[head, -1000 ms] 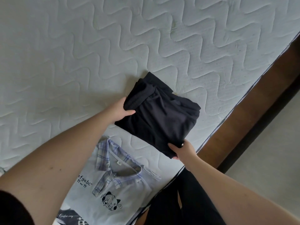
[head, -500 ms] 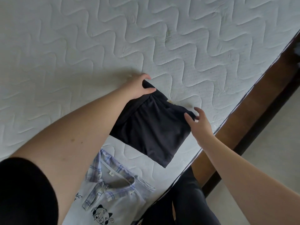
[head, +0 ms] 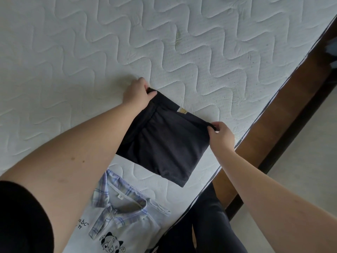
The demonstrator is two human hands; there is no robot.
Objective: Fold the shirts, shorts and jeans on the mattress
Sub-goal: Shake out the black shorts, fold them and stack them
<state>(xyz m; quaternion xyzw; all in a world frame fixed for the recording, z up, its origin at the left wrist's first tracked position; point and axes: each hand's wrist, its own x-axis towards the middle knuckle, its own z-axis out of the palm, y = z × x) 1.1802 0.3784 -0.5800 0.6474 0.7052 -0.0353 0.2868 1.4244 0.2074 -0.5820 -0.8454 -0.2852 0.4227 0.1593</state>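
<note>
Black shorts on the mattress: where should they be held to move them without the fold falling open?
Probably by the two far corners of the black shorts, along the gathered waistband edge, coming from the near side. The left hand and right hand already pinch there. That edge looks thick and bunched, so it should hold the layers together; the near hem is thin and loose.

A bedroom in a home is indicated. A bare white mattress [head: 200, 52], quilted in wavy lines and edged with dark piping, is set on a brown wooden bed frame [head: 284, 114]. A pale plain floor [head: 300, 179] is seen beside it. Household clothes are laid on the mattress: black shorts [head: 164, 143] and a plaid-collared shirt [head: 116, 225].
</note>
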